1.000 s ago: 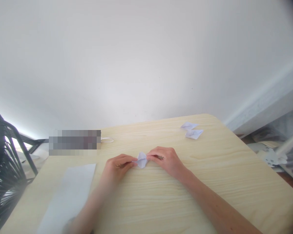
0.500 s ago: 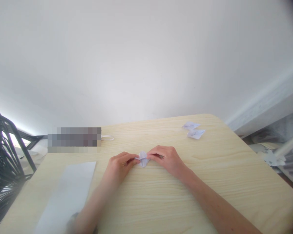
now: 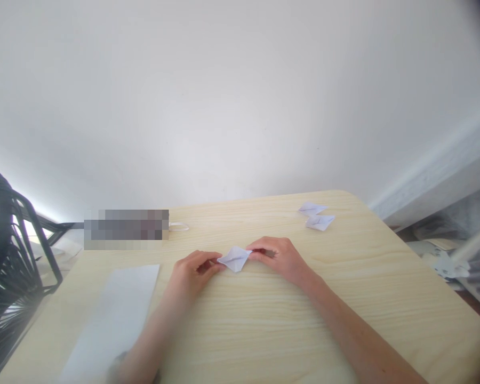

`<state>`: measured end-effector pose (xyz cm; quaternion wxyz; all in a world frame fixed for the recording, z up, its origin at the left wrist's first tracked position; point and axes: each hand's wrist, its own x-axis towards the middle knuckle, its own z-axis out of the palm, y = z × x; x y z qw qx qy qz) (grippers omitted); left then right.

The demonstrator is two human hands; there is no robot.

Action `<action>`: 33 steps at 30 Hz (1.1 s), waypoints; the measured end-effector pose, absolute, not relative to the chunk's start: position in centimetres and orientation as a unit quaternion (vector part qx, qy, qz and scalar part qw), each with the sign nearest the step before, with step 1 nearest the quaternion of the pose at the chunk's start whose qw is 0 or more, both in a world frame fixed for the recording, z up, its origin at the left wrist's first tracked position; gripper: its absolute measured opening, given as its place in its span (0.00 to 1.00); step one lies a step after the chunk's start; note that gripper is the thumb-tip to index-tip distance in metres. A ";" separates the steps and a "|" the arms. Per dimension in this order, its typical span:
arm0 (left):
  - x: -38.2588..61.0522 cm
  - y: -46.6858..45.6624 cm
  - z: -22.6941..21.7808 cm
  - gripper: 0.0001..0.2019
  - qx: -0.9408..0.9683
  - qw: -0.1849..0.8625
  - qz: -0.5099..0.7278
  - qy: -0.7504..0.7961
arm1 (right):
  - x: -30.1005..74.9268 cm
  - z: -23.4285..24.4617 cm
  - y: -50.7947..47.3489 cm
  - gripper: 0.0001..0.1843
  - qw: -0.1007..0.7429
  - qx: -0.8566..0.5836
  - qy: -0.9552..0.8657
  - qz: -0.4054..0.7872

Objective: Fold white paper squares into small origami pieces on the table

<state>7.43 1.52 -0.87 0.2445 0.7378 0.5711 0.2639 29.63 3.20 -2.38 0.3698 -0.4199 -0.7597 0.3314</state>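
Observation:
A small folded white paper shape (image 3: 234, 258) is held just above the light wooden table (image 3: 264, 320), stretched out into a flat diamond. My left hand (image 3: 194, 273) pinches its left tip with the fingers curled in. My right hand (image 3: 279, 256) pinches its right tip the same way. Both forearms reach in from the bottom edge of the head view.
Two finished folded paper pieces (image 3: 317, 216) lie at the far right of the table. A plain white sheet (image 3: 112, 320) lies at the near left. A pale loop (image 3: 178, 226) sits near the far edge. A black slatted chair (image 3: 6, 277) stands at the left, a white wall behind.
My hands have drawn apart, pulling the bunched paper out into a wider, flatter diamond. The right hand shifted slightly to the right.

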 end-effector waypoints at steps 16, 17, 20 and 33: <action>8.4 1.3 -0.7 0.12 0.801 0.196 0.210 0.525 | 43.4 2.6 1.9 0.11 0.241 -0.587 -0.744 0.208; 8.4 1.3 -0.6 0.12 0.803 0.194 0.206 0.525 | 44.3 2.5 1.7 0.12 0.237 -0.591 -0.744 0.204; 8.5 1.4 -0.6 0.13 0.807 0.189 0.196 0.525 | 46.4 2.0 1.4 0.13 0.228 -0.609 -0.738 0.180; 8.7 1.2 -0.7 0.13 0.813 0.159 0.203 0.522 | 44.0 1.3 1.0 0.11 0.308 -0.604 -0.730 0.084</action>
